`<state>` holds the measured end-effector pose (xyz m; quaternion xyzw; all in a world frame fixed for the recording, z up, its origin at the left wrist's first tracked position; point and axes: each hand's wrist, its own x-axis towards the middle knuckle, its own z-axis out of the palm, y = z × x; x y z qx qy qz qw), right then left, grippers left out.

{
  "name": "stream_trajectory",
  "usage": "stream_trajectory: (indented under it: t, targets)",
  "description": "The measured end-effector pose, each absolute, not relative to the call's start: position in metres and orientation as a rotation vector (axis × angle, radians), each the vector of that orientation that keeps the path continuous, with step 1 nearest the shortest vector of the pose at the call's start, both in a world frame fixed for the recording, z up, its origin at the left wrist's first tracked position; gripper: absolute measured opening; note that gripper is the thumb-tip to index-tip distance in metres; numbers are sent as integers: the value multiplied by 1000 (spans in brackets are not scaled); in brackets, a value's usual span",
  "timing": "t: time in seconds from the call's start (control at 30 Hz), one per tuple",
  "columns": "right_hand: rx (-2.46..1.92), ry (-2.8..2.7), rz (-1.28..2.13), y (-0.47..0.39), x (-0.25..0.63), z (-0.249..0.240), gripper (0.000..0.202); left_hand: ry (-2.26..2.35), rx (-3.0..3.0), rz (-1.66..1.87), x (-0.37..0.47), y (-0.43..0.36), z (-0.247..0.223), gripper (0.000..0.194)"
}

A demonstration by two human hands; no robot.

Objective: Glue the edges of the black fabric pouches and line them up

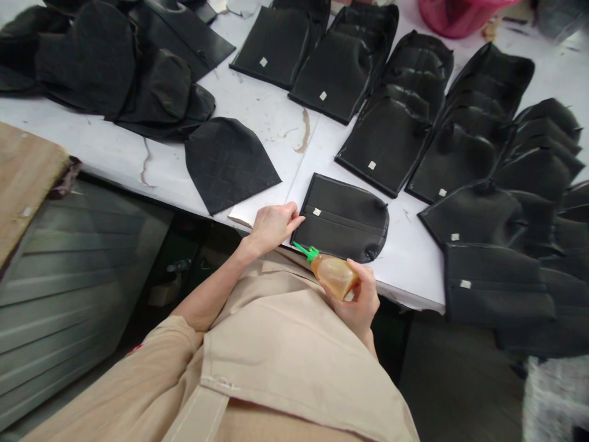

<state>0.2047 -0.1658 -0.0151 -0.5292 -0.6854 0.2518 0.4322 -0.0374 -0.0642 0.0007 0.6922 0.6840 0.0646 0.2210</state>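
Observation:
A black leather-like piece [350,212] with one rounded end and a small white tag lies at the table's front edge. My left hand [275,226] is closed at its straight left edge, thumb and fingertips close to the border; whatever they pinch, if anything, is hidden. In my right hand [361,294] is a squeeze bottle [335,276] of amber liquid, tilted over the table edge. Its green nozzle [306,250] points at the piece's lower left corner. Left of my left hand lies a flat black pointed piece [230,161].
Several overlapping rows of black tagged pieces [386,141] cover the right and back of the white table [271,116]. A heap of black pieces [92,61] lies back left. A pink basin [460,15] stands at the back. A wooden board [27,178] is at far left.

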Motion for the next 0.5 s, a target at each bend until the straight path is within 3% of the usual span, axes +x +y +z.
stream_trajectory:
  t: [0.13, 0.33, 0.5]
  targets:
    - [-1445, -1525, 810, -165, 203, -10, 58, 1909, 1894, 141, -37, -63, 1, 24]
    - [-1479, -829, 1414, -160, 211, 8, 56, 1889, 1856, 182, -39, -62, 0, 23]
    - [-1289, -530, 1353, -147, 239, 12, 58, 1821, 1795, 379, -44, -62, -3, 24]
